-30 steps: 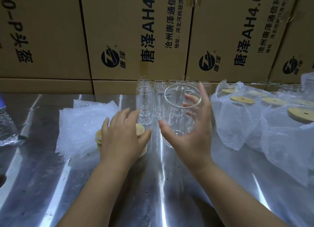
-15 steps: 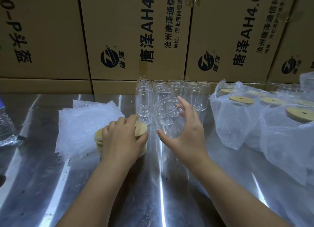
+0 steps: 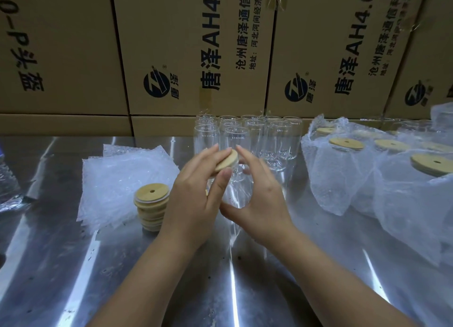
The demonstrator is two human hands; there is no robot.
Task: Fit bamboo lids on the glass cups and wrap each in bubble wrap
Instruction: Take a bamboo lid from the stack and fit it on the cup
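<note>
Lidding step. My left grip [image 3: 196, 197] pinches lid [image 3: 226, 163]; right grip [image 3: 259, 199] curls round cup [image 3: 236, 192]. Next, I judge: square lid to rim, press.

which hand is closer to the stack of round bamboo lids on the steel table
Left. The left hand, holding one bamboo lid, is just right of the stack; the right hand grips the clear glass cup farther right.

printed cardboard boxes [image 3: 73, 45] behind steel table [image 3: 49, 265]; perhaps a bottle [image 3: 7, 179] left.
</note>
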